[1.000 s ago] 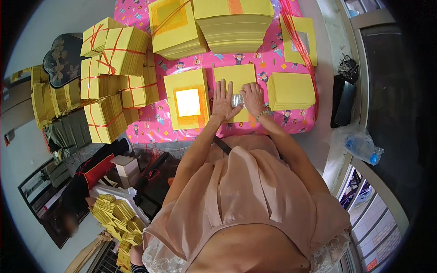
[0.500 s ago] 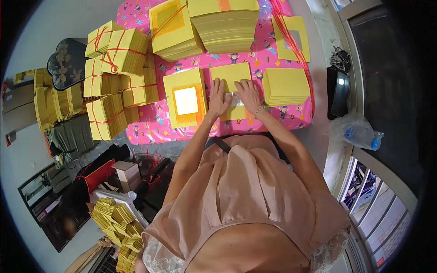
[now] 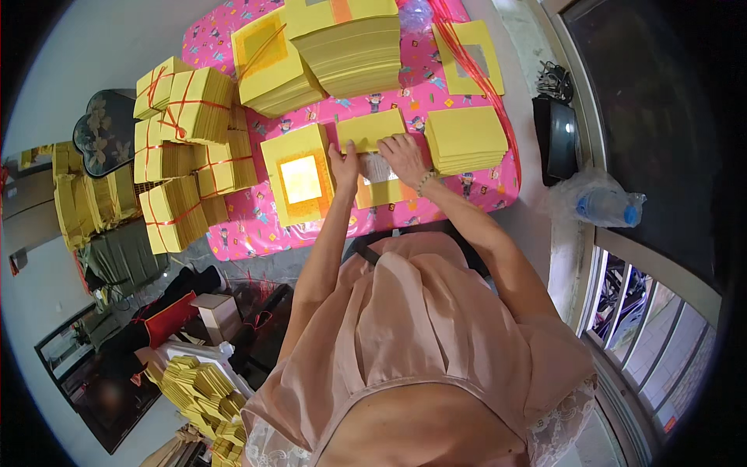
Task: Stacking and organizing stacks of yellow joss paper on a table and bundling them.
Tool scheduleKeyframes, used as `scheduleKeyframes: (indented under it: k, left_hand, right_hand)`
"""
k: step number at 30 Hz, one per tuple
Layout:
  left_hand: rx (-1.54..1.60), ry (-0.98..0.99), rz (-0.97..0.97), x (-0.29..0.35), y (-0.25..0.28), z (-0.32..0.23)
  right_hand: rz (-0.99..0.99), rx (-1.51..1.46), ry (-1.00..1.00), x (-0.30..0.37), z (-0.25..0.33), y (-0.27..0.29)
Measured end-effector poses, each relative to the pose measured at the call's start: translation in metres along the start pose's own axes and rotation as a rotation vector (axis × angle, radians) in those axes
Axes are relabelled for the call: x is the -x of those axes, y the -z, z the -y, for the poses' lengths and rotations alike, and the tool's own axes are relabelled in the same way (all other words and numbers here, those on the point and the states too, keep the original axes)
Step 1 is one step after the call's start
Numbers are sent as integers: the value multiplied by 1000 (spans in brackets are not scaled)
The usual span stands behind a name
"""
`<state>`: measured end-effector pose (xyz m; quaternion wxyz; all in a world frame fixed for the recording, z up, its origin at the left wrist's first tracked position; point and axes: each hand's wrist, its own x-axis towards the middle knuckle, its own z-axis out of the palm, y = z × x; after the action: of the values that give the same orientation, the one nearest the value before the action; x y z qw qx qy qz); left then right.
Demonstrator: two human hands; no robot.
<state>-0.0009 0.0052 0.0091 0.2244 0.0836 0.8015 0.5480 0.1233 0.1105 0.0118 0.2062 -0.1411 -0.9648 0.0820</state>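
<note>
Right grip (image 3: 405,162) with yellow paper (image 3: 369,128) beneath its fingers (image 3: 391,146)

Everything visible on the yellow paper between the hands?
Yellow paper lies on the pink table cover between a white-squared yellow stack and a plain stack. Shiny silver patch mid-sheet, partly covered; orange area at lower right. Its plain upper part looks like a folded flap. The left hand touches its left edge; the right hand rests on the flap.

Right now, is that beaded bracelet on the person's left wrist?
No, the beaded bracelet sits at the wrist of the right hand, and the wrist below the left hand looks bare.
</note>
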Motion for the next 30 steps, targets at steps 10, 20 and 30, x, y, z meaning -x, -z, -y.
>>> scheduleKeyframes:
  k: [10,20,30]
  left_hand:
    - [672,205,233,28,29,-51]
    - [276,66,704,59,-63,-104]
    - [-111,84,684,60,-114,-54]
  right_hand:
    - [-189,-244,-433,-9,25,88]
    - [-349,-585,-855,62,-85,135]
    - [-250,-369,-997,100,-100,124]
